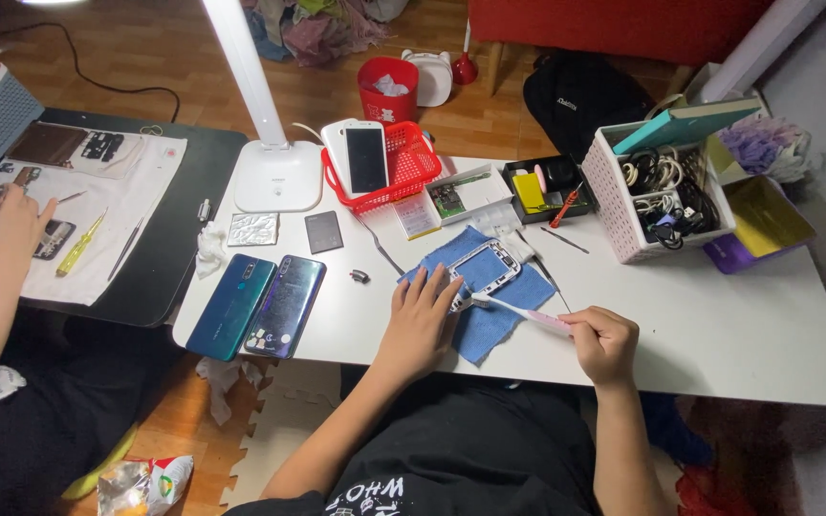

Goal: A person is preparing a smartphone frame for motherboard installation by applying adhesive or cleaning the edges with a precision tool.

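Left hand [420, 320] fingers spread flat on phone frame [483, 265] – right hand [604, 342] pinching toothbrush [520, 311], bristle tip indistinct.

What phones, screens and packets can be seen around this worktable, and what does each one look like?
White phone: propped upright in the red basket, dark blank screen.
Teal phone: lying flat near the table's left edge, glossy.
Purple-blue phone: flat, right beside the teal one.
Silver foil packet: square, crinkled, below the lamp base.
Snack packet: crumpled on the floor, lower left.
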